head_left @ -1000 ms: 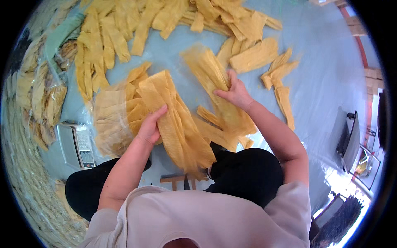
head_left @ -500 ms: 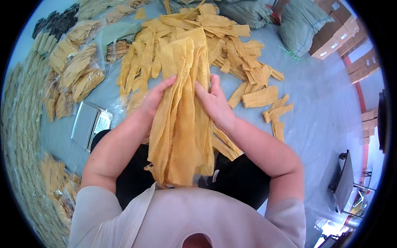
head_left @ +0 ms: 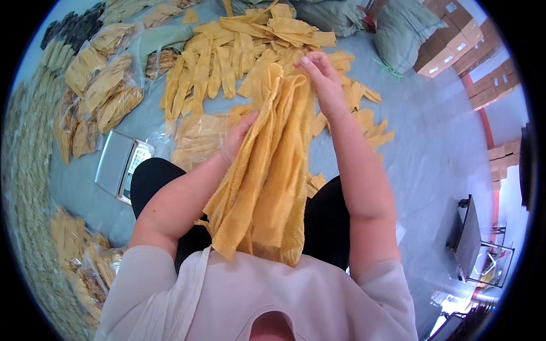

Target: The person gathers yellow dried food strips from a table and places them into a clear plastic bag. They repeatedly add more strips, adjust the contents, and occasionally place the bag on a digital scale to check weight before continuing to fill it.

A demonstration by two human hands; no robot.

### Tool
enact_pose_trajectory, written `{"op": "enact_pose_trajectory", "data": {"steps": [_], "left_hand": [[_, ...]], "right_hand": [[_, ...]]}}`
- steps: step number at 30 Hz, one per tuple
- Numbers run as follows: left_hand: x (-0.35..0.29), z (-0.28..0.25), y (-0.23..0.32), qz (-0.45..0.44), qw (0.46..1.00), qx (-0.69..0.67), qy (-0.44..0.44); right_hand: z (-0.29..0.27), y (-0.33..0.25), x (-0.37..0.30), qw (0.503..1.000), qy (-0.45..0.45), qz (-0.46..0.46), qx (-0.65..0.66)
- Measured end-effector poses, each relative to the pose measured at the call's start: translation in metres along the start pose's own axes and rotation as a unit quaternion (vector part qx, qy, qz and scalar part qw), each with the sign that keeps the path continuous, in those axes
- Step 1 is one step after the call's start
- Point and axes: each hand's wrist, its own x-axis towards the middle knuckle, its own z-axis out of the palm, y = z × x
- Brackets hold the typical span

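- Yellow sheets (head_left: 267,170) had risen off the floor (head_left: 432,142) pile into a bundle held up over the lap.
- Left hand (head_left: 239,136) gripped its left edge.
- Right hand (head_left: 323,77) had climbed to the far top; fingers pinched there.
- Scale (head_left: 116,165) sat left.

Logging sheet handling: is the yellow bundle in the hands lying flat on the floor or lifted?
Lifted: the yellow bundle hangs over the lap, left hand beneath, right hand at its top.
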Motion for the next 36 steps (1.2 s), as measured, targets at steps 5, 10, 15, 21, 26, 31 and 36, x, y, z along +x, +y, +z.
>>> {"op": "enact_pose_trajectory", "data": {"steps": [5, 10, 15, 21, 26, 31, 36], "left_hand": [[-0.007, -0.009, -0.003, -0.049, 0.995, -0.051, 0.070], [-0.002, -0.012, 0.008, -0.057, 0.993, -0.028, 0.095], [0.017, -0.003, 0.071, 0.151, 0.930, 0.251, 0.223], [0.043, 0.008, 0.107, 0.289, 0.850, 0.408, 0.167], [0.074, -0.029, 0.114, 0.270, 0.869, 0.392, 0.138], [0.083, -0.124, 0.132, 0.037, 0.882, 0.428, 0.195], [0.058, -0.274, 0.064, -0.036, 0.500, 0.821, 0.275]], "right_hand": [[0.040, 0.019, -0.024, 0.982, 0.180, 0.049, 0.013], [0.047, 0.019, -0.040, 0.943, 0.123, 0.232, 0.202], [0.074, -0.014, -0.069, 0.939, -0.148, 0.277, 0.139], [0.097, -0.015, -0.049, 0.939, -0.163, 0.271, 0.136], [0.091, 0.022, -0.022, 0.947, -0.124, 0.262, 0.139], [0.059, 0.068, 0.003, 0.948, -0.090, 0.299, 0.057], [0.021, 0.135, 0.003, 0.944, -0.089, 0.253, -0.192]]}}
